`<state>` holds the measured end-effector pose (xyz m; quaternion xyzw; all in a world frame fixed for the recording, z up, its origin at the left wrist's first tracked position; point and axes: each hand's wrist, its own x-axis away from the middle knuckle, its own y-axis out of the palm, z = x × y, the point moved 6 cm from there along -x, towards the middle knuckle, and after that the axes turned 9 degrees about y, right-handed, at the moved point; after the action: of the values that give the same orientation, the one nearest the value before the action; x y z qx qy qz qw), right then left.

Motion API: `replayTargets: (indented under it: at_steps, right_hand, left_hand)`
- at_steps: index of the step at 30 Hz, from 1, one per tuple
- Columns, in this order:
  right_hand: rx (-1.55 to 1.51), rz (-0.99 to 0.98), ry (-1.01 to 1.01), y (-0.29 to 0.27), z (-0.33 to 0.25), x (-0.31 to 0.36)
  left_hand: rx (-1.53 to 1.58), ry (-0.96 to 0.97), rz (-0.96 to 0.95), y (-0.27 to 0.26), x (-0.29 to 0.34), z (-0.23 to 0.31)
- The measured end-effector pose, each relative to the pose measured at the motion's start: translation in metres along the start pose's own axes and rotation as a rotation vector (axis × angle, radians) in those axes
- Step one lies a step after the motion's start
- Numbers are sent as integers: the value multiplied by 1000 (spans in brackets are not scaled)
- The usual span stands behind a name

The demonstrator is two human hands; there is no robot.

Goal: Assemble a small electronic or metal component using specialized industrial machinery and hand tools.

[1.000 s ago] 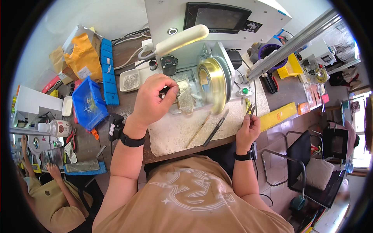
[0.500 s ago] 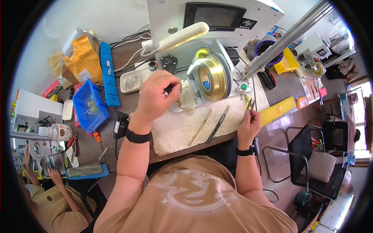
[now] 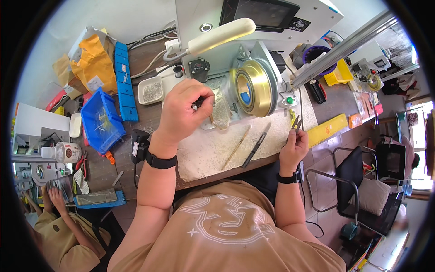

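My left hand (image 3: 185,109) is raised over the worktop in front of a machine, its fingertips pinched together. What they hold, if anything, is too small to make out. Just beyond those fingers lies a grey, rough-looking flat block (image 3: 220,111). To the block's right stands a gold-coloured roll (image 3: 253,88) mounted on the machine. My right hand (image 3: 294,148) is closed around a small pair of snips (image 3: 296,123), dark blades pointing up and away from me. Between my hands, a thin wooden stick (image 3: 236,147) and a black pen-like tool (image 3: 257,146) rest on a pale, speckled sheet (image 3: 199,156).
A white lamp arm (image 3: 221,37) reaches over the machine, below a dark screen (image 3: 259,12). Left are a white dish (image 3: 151,92) and a blue bin (image 3: 100,122). A yellow strip (image 3: 328,130) lies right. A co-worker (image 3: 68,231) sits lower left; a black chair (image 3: 355,174) stands right.
The machine and roll appear slightly further right as the view shifts. My right hand and the snips sit a little further right. My left hand keeps its pinch in nearly the same place.
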<state>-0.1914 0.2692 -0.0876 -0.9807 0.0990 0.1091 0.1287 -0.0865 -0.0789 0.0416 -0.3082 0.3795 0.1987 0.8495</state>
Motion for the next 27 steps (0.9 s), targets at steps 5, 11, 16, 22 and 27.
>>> replayTargets:
  at_steps: [5, 11, 16, 22, 27]
  right_hand:
    - [-35, -14, 9, 2, -1, 1]
    - [-31, 9, -23, -1, -6, 2]
    - [-224, 28, -7, -14, -29, 13]
    - [-225, -328, -305, 5, -102, 53]
    - [-220, -644, -388, 31, -143, 78]
  left_hand:
    - [-9, -32, 8, -2, 1, 1]
    - [-35, 30, -6, -1, 0, 1]
    - [54, -99, -148, -10, -10, -4]
    - [167, -200, -388, -14, -27, -9]
    - [121, -163, -483, -12, -33, -12]
